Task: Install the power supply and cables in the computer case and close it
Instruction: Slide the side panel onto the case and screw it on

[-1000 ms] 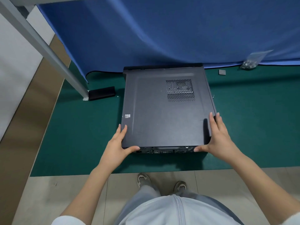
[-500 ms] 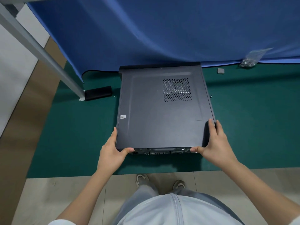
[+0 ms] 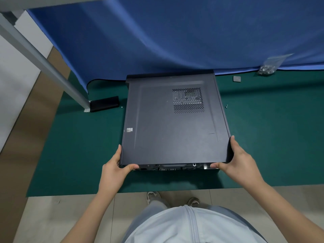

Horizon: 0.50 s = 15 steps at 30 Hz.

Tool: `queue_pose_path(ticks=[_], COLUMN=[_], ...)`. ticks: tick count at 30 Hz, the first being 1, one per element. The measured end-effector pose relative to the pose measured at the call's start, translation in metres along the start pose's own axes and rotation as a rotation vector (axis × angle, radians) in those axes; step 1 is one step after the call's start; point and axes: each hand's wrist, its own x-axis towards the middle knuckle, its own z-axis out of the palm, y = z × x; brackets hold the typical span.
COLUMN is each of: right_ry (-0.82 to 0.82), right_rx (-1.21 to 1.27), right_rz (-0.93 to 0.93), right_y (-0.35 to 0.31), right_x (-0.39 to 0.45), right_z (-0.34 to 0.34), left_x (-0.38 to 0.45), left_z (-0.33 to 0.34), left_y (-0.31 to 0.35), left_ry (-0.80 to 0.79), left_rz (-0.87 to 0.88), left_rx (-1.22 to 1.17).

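The black computer case point(image 3: 166, 130) lies flat on the green mat point(image 3: 78, 146), with its side panel on top and the vent grille point(image 3: 188, 100) at the far right. A strip of rear ports point(image 3: 171, 167) shows under the near edge. My left hand point(image 3: 114, 171) grips the near-left corner, thumb along the near edge and fingers up the left side. My right hand point(image 3: 240, 162) grips the near-right corner the same way. The power supply and cables are hidden inside.
A blue cloth point(image 3: 175, 32) hangs behind the case. A bag of screws point(image 3: 267, 67) and a small grey pad point(image 3: 236, 78) lie at the far right. A loose screw point(image 3: 226, 106) sits right of the case. A black block point(image 3: 105, 103) lies by a slanted metal leg point(image 3: 43, 62).
Both hands have slid from resting over the panel's near corners to clasping them from the sides. My right fingers came off the top surface. The case stays flat.
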Motion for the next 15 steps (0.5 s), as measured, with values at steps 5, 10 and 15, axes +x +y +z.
queue_pose_path(ticks=[5,10,15], right_ry=[0.04,0.01,-0.089], right_rx=[-0.148,-0.154,-0.129], right_rz=[-0.023,-0.001,0.018], right_y=[-0.001,-0.003,0.0], right_x=[0.002,0.001,0.004], right_z=[-0.003,-0.005,-0.016], left_x=[-0.003,-0.003,0.002], left_z=[0.007,0.005,-0.005], left_y=[0.001,0.001,-0.007], left_ry=[0.088,0.071,-0.061], left_rz=[0.024,0.024,0.054], left_rx=[0.044,-0.009,0.038])
